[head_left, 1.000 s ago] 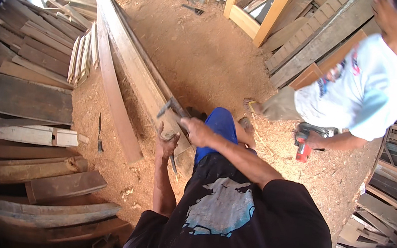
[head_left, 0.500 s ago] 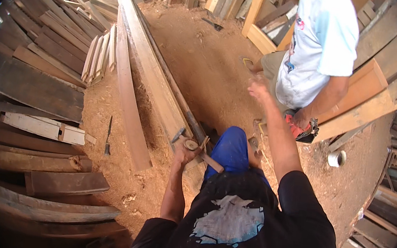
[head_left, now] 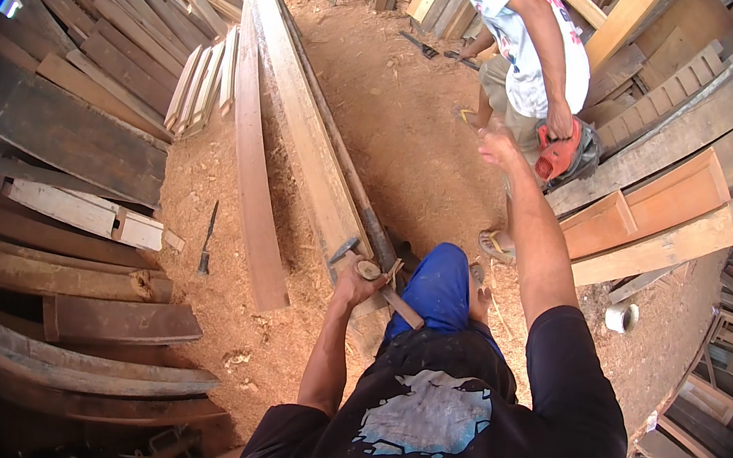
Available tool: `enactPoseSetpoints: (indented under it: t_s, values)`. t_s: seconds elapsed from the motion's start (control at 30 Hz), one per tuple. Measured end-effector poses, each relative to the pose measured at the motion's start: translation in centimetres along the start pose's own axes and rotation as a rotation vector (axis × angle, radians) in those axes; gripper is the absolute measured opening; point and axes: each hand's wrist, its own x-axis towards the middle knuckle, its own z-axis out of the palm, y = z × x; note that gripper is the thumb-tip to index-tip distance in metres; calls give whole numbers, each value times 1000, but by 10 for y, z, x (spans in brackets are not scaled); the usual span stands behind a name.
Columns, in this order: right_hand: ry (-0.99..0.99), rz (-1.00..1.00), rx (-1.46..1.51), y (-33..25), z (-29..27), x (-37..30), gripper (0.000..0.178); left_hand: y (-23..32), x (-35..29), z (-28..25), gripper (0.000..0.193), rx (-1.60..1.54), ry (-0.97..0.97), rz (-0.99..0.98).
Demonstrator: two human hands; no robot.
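Note:
My left hand (head_left: 349,284) is closed round a hammer (head_left: 345,249) at the near end of a long plank. The hammer's wooden handle (head_left: 402,309) sticks out toward my knee. By the thumb shows the round wooden end (head_left: 369,270) of a second piece, its kind partly hidden by the hand. My right hand (head_left: 498,144) is held out forward at arm's length, fingers curled in and nothing visible in them. Beyond it a co-worker bends forward, one hand carrying a red and black power tool (head_left: 559,152), the other reaching low toward a dark tool (head_left: 462,59).
Long planks (head_left: 306,121) lie ahead beside a reddish board (head_left: 254,179). A chisel-like tool (head_left: 208,237) rests on the sawdust floor. Stacked boards (head_left: 68,128) line the left. At the right are a wooden frame (head_left: 643,213) and a white roll (head_left: 621,317). Another dark tool (head_left: 419,45) lies farther off.
The co-worker has moved farther away and bent down, one arm reaching toward the floor, the power tool carried along. My right arm stays stretched out; my left hand keeps the hammer.

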Motion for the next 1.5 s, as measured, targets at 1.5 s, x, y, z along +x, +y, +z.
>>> enactPoseSetpoints:
  t_s: [1.5]
  values:
    - [329,-394,-1150,-39,25,-15,63,18,-3,-8,44,-94,-26,14]
